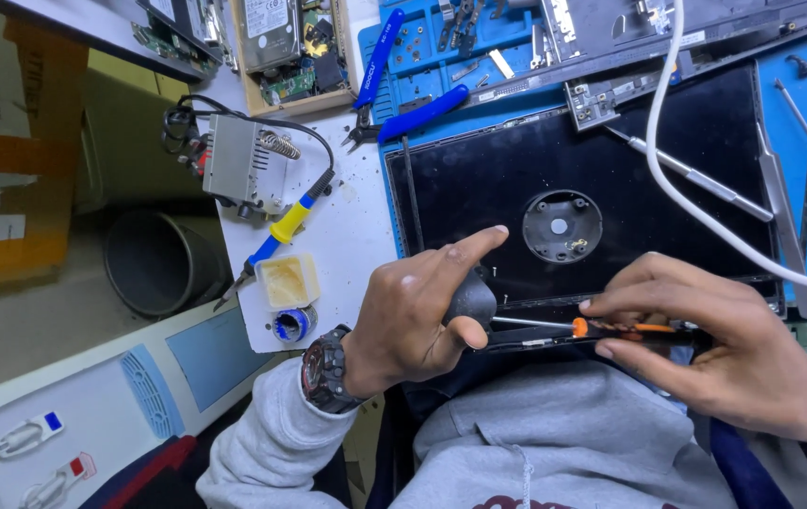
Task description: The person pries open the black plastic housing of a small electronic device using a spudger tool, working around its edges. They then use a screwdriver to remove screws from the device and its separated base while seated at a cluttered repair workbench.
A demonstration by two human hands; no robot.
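Observation:
My left hand [417, 316] grips a rounded black handle [472, 299] of a screwdriver, index finger stretched out over a black laptop panel [479, 188]. The tool's thin metal shaft [530, 322] runs right to an orange and black part [625, 329], which my right hand [705, 344] pinches between thumb and fingers. Both hands hover at the near edge of the panel, above my grey sweatshirt. A round black recess [562, 226] with a small screw sits in the panel's middle. A dark watch [326, 370] is on my left wrist.
A soldering iron with yellow and blue grip [281, 231] lies by its grey stand [238, 162]. A yellow sponge tray [289, 281] and small blue tin [292, 323] sit nearby. Blue-handled pliers [403, 94], metal tweezers [691, 174], a white cable [695, 212] and a blue mat [804, 141] surround the panel.

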